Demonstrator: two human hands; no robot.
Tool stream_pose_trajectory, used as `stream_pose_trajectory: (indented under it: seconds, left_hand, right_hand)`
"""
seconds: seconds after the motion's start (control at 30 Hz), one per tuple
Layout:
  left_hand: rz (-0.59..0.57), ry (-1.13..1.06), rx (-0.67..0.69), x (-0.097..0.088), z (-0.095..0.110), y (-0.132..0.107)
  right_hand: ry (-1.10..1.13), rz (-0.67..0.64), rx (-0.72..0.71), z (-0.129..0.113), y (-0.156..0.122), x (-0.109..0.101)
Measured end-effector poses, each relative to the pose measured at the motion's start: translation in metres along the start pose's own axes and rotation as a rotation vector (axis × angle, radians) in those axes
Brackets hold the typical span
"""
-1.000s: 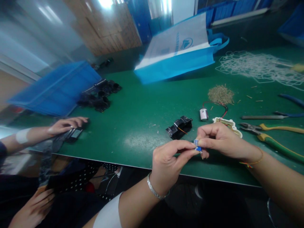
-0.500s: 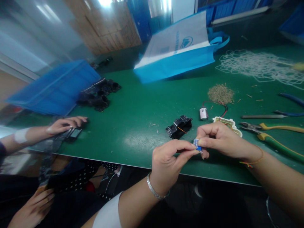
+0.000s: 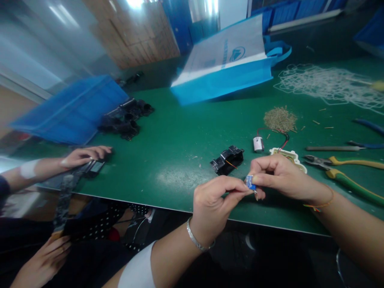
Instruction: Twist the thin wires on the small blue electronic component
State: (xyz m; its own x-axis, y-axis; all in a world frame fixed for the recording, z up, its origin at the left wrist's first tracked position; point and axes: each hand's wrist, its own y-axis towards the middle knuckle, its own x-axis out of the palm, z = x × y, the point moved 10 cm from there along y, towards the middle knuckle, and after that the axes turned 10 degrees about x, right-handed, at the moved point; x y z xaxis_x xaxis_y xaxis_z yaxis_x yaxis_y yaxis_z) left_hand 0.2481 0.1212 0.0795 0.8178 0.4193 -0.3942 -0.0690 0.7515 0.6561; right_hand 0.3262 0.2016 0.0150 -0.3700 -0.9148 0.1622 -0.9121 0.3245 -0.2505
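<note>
Green matting covers a long workbench that fills most of the view, with stacked brown cartons behind it. At the near edge, the person's left hand and right hand meet over the mat, both pinching a small blue-and-white cylindrical part between thumb and fingertips; the part is held just above the bench edge, close to the middle of the view. Both grips are narrow and closed on it.

Just beyond the hands lies a black plastic housing with a thin orange wire. To its right sit a small white cylinder with red and black leads and a flat white plastic frame, partly hidden by the right hand. Farther off is a heap of short brass-coloured pins. Yellow-and-green-handled pliers lie at the right, and a tangle of white wire shapes at the far right. A blue-and-white fabric bag lies at the far side.

On the left, a co-worker's hand rests on dark parts beside a blue plastic crate and a pile of black housings.
</note>
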Motion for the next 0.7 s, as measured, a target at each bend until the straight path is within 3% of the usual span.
stream_pose_trajectory:
  seconds: [0.3, 0.7]
  left_hand:
    - [0.078, 0.031, -0.005, -0.0071, 0.0011, 0.0005]
    - [0.020, 0.035, 0.009, -0.0035, 0.0015, 0.0005]
  right_hand:
    - [0.023, -0.032, -0.010, -0.0008, -0.0003, 0.0024]
    - [-0.005, 0.009, -0.014, -0.0039, -0.0013, 0.0007]
